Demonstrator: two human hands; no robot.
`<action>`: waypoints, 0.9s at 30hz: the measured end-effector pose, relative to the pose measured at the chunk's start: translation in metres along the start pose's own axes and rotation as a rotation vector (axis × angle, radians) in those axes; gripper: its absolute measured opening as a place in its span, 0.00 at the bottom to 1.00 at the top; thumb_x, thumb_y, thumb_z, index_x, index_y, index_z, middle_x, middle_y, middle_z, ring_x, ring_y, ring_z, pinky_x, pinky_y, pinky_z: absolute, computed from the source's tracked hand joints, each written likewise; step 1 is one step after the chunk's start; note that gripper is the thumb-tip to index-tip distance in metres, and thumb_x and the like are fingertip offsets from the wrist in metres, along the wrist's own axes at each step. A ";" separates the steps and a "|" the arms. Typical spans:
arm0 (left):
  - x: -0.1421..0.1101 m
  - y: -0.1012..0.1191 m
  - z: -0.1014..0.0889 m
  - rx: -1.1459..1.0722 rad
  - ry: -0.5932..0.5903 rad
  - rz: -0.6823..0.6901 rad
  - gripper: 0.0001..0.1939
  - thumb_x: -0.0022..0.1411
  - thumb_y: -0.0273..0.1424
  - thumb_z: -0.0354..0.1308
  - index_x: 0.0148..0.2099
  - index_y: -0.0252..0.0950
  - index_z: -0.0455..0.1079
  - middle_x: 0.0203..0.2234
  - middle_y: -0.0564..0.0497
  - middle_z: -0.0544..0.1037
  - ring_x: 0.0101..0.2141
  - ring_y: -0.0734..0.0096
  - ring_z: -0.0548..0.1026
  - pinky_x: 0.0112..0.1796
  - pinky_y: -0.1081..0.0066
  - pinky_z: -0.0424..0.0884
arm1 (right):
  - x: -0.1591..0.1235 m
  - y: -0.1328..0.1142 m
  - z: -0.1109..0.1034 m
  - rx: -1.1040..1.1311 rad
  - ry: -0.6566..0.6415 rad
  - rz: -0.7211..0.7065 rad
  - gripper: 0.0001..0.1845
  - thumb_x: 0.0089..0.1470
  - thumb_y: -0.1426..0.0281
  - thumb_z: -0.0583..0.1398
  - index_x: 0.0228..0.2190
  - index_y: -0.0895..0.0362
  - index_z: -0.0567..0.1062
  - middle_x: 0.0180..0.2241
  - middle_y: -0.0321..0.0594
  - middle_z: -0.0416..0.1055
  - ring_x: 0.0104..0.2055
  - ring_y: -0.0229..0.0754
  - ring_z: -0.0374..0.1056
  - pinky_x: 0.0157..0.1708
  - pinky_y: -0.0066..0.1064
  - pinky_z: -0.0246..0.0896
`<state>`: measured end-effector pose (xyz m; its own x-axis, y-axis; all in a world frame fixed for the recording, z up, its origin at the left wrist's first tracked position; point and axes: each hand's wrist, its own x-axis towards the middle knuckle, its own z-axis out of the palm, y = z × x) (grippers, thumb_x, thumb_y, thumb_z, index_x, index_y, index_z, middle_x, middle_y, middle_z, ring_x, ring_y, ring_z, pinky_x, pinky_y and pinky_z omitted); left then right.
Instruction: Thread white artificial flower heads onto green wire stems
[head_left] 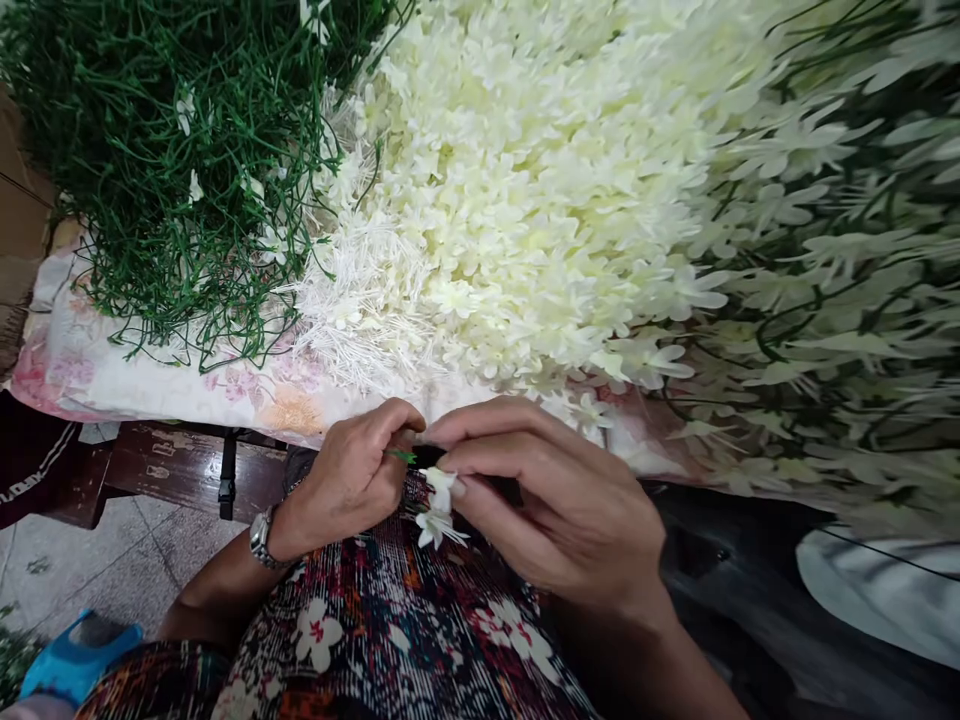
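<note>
Head cam view, going by the big white petal pile (525, 190) for places. Left hand (349, 480) is on the near side of the pile, curled up tight with a green bit (403, 456) poking out at its fingers, so I'd call that a pinch, though most of the grip is hidden. Right hand (559, 490), also on the near side, has thumb and finger closed on some little white flowers (439, 485), which hang just nearer the person than the pile. The two sets of fingertips are almost touching

What could go wrong, imo: those petals look thin, so squeezing too hard could crease them or pull one off. Grip's small too, so a flower could slip out and land on the patterned shirt (405, 600), where the white print would make it easy to lose. The green stems (202, 170) left of the pile look badly tangled, so tugging one out might drag others along. And the stringy white threads (367, 300) touch the pile's left edge, so a careless sleeve or the wristwatch (261, 538) could snag and mix them up
</note>
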<state>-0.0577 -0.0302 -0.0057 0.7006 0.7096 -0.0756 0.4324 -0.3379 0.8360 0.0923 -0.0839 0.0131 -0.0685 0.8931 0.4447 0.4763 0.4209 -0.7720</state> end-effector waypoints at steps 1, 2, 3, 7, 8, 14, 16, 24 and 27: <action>0.000 0.001 0.000 0.028 -0.018 0.000 0.11 0.49 0.18 0.43 0.34 0.36 0.58 0.23 0.55 0.66 0.24 0.76 0.64 0.26 0.75 0.60 | 0.000 0.000 0.002 -0.023 -0.014 -0.015 0.08 0.44 0.80 0.56 0.29 0.59 0.68 0.32 0.42 0.68 0.35 0.37 0.66 0.31 0.28 0.63; 0.001 0.002 0.000 0.058 -0.035 0.000 0.11 0.47 0.18 0.43 0.33 0.36 0.58 0.22 0.55 0.65 0.24 0.75 0.63 0.25 0.74 0.60 | -0.001 0.002 0.005 -0.039 -0.018 -0.025 0.08 0.44 0.80 0.56 0.30 0.58 0.68 0.31 0.41 0.69 0.35 0.37 0.66 0.31 0.28 0.63; 0.001 0.003 0.000 0.088 -0.050 0.001 0.12 0.47 0.18 0.42 0.34 0.36 0.58 0.22 0.54 0.65 0.24 0.75 0.63 0.25 0.74 0.60 | -0.002 0.003 0.007 -0.047 -0.011 -0.029 0.09 0.44 0.80 0.56 0.30 0.58 0.67 0.30 0.41 0.69 0.35 0.37 0.66 0.31 0.28 0.63; 0.000 0.006 0.000 0.141 -0.062 0.022 0.11 0.49 0.20 0.41 0.36 0.35 0.57 0.23 0.53 0.66 0.24 0.73 0.64 0.25 0.72 0.60 | -0.006 0.011 0.013 -0.040 0.049 0.004 0.09 0.43 0.81 0.55 0.29 0.57 0.66 0.27 0.39 0.68 0.32 0.36 0.66 0.29 0.28 0.63; -0.001 0.006 0.000 0.119 -0.047 0.030 0.11 0.51 0.20 0.41 0.37 0.35 0.57 0.23 0.53 0.66 0.24 0.73 0.64 0.25 0.72 0.60 | -0.006 0.013 0.014 -0.029 0.060 0.017 0.09 0.44 0.81 0.55 0.29 0.57 0.66 0.27 0.39 0.68 0.32 0.35 0.66 0.28 0.28 0.63; -0.004 0.001 0.005 -0.110 0.099 0.076 0.07 0.53 0.24 0.45 0.37 0.36 0.54 0.21 0.55 0.62 0.22 0.76 0.62 0.23 0.74 0.60 | -0.010 0.017 0.017 -0.005 0.099 0.089 0.07 0.44 0.80 0.55 0.27 0.57 0.66 0.25 0.36 0.67 0.29 0.34 0.65 0.26 0.27 0.61; -0.003 0.001 0.006 -0.115 0.107 0.051 0.05 0.53 0.23 0.44 0.34 0.36 0.54 0.21 0.56 0.60 0.21 0.77 0.61 0.22 0.75 0.58 | -0.012 0.017 0.018 0.006 0.099 0.110 0.07 0.44 0.80 0.55 0.27 0.58 0.66 0.25 0.36 0.67 0.29 0.34 0.65 0.26 0.27 0.61; 0.001 0.003 0.008 0.032 0.046 0.033 0.13 0.52 0.23 0.43 0.42 0.36 0.52 0.22 0.54 0.64 0.22 0.73 0.64 0.23 0.73 0.59 | -0.011 0.012 0.011 0.149 0.078 0.083 0.09 0.44 0.80 0.56 0.29 0.58 0.69 0.34 0.42 0.68 0.36 0.37 0.66 0.32 0.31 0.63; 0.000 0.002 0.009 0.111 0.050 0.102 0.22 0.48 0.22 0.43 0.48 0.34 0.49 0.26 0.51 0.67 0.26 0.69 0.67 0.27 0.69 0.63 | -0.010 0.011 0.012 0.080 0.003 0.022 0.08 0.45 0.79 0.55 0.31 0.59 0.69 0.33 0.42 0.68 0.37 0.37 0.65 0.33 0.32 0.64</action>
<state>-0.0518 -0.0368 -0.0095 0.7164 0.6967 0.0363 0.4221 -0.4743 0.7726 0.0879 -0.0862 -0.0054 -0.0566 0.9017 0.4286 0.4062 0.4130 -0.8151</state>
